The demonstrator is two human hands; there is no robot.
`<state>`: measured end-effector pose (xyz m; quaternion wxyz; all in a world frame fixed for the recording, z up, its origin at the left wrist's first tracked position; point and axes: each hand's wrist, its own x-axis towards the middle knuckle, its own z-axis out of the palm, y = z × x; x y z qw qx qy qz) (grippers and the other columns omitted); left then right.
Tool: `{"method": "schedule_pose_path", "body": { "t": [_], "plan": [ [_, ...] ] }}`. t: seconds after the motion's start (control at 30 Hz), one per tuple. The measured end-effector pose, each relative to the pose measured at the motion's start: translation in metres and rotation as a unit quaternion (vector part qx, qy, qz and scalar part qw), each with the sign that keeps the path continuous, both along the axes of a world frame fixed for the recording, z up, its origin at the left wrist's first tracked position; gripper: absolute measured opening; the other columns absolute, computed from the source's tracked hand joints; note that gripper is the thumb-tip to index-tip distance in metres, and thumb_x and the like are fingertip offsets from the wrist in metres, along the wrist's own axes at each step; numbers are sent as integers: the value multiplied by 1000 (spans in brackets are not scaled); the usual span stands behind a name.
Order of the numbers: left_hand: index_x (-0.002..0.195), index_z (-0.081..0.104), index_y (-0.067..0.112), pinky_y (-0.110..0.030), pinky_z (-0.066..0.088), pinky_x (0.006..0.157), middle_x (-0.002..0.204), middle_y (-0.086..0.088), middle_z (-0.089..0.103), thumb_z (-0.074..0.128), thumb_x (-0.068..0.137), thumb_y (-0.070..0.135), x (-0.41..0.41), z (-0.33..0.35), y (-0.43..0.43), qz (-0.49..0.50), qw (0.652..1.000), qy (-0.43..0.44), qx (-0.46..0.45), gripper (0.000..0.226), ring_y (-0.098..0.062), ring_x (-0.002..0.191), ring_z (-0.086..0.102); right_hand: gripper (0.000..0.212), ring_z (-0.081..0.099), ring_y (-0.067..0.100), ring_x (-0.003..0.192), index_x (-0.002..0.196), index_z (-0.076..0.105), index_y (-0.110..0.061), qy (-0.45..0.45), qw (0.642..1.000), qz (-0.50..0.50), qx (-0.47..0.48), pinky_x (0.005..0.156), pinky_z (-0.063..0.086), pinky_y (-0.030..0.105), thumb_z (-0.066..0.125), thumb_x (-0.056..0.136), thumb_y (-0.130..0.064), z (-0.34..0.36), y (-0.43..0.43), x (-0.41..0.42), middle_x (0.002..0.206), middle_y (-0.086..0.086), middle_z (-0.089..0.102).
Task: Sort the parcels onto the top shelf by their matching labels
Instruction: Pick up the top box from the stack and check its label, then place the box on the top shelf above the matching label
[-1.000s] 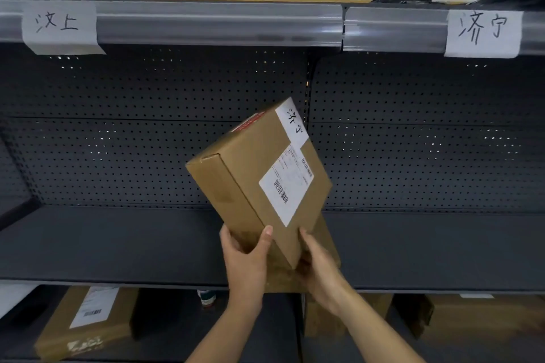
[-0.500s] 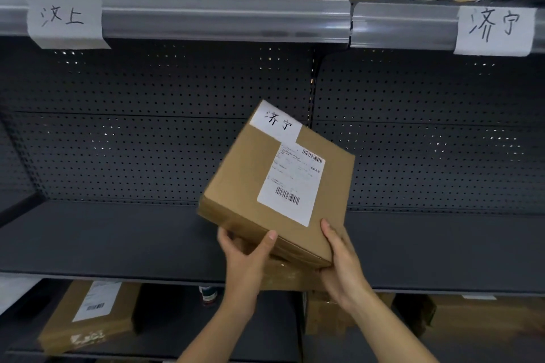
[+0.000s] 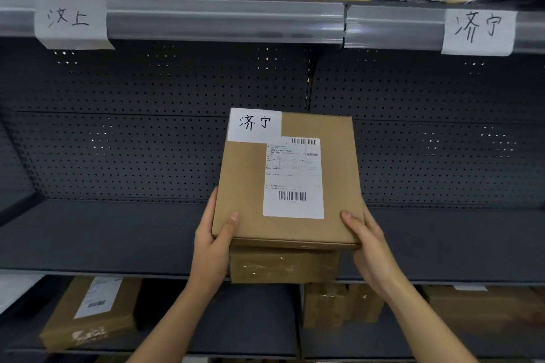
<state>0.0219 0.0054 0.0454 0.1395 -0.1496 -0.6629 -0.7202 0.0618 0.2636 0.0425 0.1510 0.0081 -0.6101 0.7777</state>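
While our left hand (image 3: 213, 240) and right hand (image 3: 368, 240) clasp the parcel (image 3: 287, 178) at centre, its 济宁 tag (image 3: 255, 124) matches the shelf label (image 3: 478, 29) at two o'clock; we should lift level, steering right.

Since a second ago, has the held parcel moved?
Yes. The parcel rotated from tilted to square with the shelf rail, handwritten label now upright, facing the camera.

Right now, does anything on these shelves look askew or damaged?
One thing: the left shelf label has its lower right corner peeling off the rail. The parcel in both hands is square and undamaged.
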Motion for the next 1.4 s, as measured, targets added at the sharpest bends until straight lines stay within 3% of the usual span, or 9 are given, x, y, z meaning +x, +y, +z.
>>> {"method": "schedule_pose_path", "body": {
  "t": [0.13, 0.33, 0.43, 0.57, 0.7, 0.8, 1.1, 1.27, 1.4],
  "plan": [
    [150, 38, 18, -23, 48, 101, 141, -2, 58, 61, 94, 33, 14, -2, 3, 13, 1000, 24, -1, 62, -13, 126, 57, 99, 58, 5, 131, 156, 38, -31, 43, 997, -28, 59, 114, 39, 32, 79, 71, -61, 3, 0, 17, 143, -14, 62],
    [152, 33, 19, -49, 45, 107, 143, -1, 56, 58, 87, 44, 30, 8, 9, 19, 997, 66, -43, 74, -16, 129, 55, 45, 63, -20, 102, 131, 48, -40, 82, 985, -120, 93, 90, 48, 8, 62, 93, -21, 10, 2, 48, 105, -44, 69],
    [153, 32, 19, -49, 47, 105, 143, -1, 56, 57, 87, 43, 38, 14, 14, 8, 994, 98, -54, 75, -16, 128, 56, 48, 66, -10, 108, 135, 51, -28, 113, 973, -170, 104, 88, 50, 8, 64, 89, -22, 14, 5, 63, 113, -32, 73],
    [154, 27, 17, -51, 47, 104, 148, -7, 51, 55, 87, 51, 51, 25, 24, 10, 983, 174, -66, 80, -21, 131, 53, 71, 66, 17, 120, 144, 50, -2, 176, 950, -229, 116, 98, 53, 26, 62, 83, -36, 21, 12, 87, 130, 3, 70],
    [156, 23, 17, -39, 46, 105, 152, -6, 45, 52, 89, 59, 63, 49, 39, 6, 970, 237, -48, 85, -19, 134, 50, 71, 68, 19, 116, 142, 53, 1, 213, 930, -277, 114, 96, 56, 29, 61, 82, -37, 45, 21, 110, 126, 7, 72],
    [156, 20, 26, -19, 40, 107, 154, 20, 39, 53, 89, 43, 70, 78, 54, -20, 966, 257, -31, 76, -4, 138, 43, 61, 70, 10, 112, 138, 56, -6, 226, 918, -306, 109, 91, 56, 21, 62, 84, -35, 71, 32, 121, 118, -12, 77],
    [154, 29, 22, -38, 41, 112, 150, 4, 48, 57, 95, 31, 54, 174, 92, -68, 962, 264, -10, 66, -7, 135, 47, 40, 70, 11, 107, 136, 62, -16, 211, 918, -312, 120, 93, 54, 32, 58, 97, -24, 168, 66, 117, 119, -4, 74],
    [149, 33, 24, -7, 45, 86, 122, 25, 51, 53, 98, 35, 40, 238, 114, -44, 967, 248, -33, 56, 18, 105, 51, 46, 64, 15, 108, 128, 60, -22, 192, 915, -332, 128, 99, 52, 43, 63, 86, -39, 242, 81, 105, 119, -2, 68],
    [144, 35, 21, -19, 40, 74, 107, 23, 47, 51, 97, 39, 28, 289, 131, -58, 975, 209, -48, 53, 7, 94, 48, 42, 61, 23, 112, 122, 59, -17, 152, 929, -316, 122, 99, 48, 45, 63, 85, -38, 307, 98, 94, 113, 2, 63]
  ]
}}
